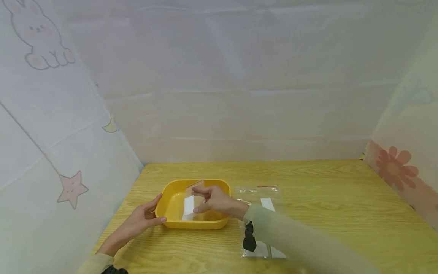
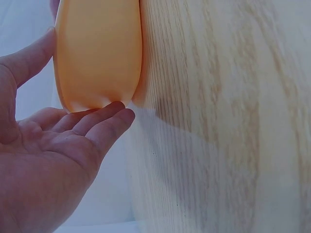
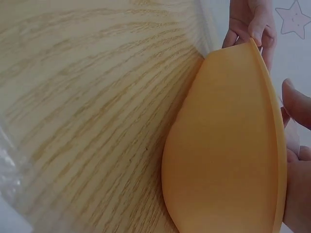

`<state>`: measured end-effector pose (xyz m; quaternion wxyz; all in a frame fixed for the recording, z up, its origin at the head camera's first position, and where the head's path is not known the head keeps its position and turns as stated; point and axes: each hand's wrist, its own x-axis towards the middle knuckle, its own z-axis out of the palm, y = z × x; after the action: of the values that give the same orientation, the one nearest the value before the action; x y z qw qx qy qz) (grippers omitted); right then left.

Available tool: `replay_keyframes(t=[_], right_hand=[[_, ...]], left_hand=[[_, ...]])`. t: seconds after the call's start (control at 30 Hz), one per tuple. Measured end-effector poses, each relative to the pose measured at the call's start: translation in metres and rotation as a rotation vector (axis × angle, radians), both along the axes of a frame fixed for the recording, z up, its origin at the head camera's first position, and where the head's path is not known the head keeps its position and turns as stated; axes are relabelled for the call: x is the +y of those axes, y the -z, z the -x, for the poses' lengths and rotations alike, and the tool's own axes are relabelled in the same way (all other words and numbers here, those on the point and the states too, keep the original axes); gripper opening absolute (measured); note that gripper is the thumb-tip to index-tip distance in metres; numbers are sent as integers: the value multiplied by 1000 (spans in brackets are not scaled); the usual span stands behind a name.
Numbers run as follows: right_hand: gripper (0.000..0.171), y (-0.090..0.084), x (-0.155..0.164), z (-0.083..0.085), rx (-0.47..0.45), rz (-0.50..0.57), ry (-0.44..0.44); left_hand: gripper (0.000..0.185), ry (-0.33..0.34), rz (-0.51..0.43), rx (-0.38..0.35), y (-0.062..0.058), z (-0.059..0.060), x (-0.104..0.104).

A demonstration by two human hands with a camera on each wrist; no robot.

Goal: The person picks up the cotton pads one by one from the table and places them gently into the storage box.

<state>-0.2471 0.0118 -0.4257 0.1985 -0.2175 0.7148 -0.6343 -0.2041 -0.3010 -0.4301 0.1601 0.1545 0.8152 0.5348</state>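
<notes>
A yellow plastic tray (image 1: 174,222) sits on the wooden table (image 1: 325,198). My left hand (image 1: 153,211) rests against the tray's left outer wall with straight, relaxed fingers; in the left wrist view my left hand's fingertips (image 2: 114,116) touch the wall of the tray (image 2: 97,53). My right hand (image 1: 202,200) pinches a small clear bag (image 1: 190,205) with a white label and holds it upright over the tray's inside. In the right wrist view, my right hand's fingers (image 3: 297,102) show behind the rim of the tray (image 3: 223,145), and my left hand (image 3: 250,22) is at the far end.
To the right of the tray lies a pile of clear zip bags (image 1: 265,198), one with a red strip, and a black item (image 1: 249,238) lies among the near ones. Pale printed cloth walls close in the table on three sides.
</notes>
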Motion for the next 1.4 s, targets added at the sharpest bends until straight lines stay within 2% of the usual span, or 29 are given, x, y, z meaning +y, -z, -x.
replay_keyframes(t=[0.57, 0.8, 1.03, 1.4], right_hand=[[77, 7, -9, -2, -95, -86, 34], [75, 4, -11, -2, -50, -209, 0], [78, 0, -13, -2, -90, -221, -43], [85, -7, -10, -2, -67, -315, -58]], left_hand=[[92, 5, 18, 19, -1, 1, 4], [92, -7, 23, 19, -1, 0, 2], [93, -24, 25, 14, 0, 1, -1], [93, 23, -30, 1, 0, 1, -2]])
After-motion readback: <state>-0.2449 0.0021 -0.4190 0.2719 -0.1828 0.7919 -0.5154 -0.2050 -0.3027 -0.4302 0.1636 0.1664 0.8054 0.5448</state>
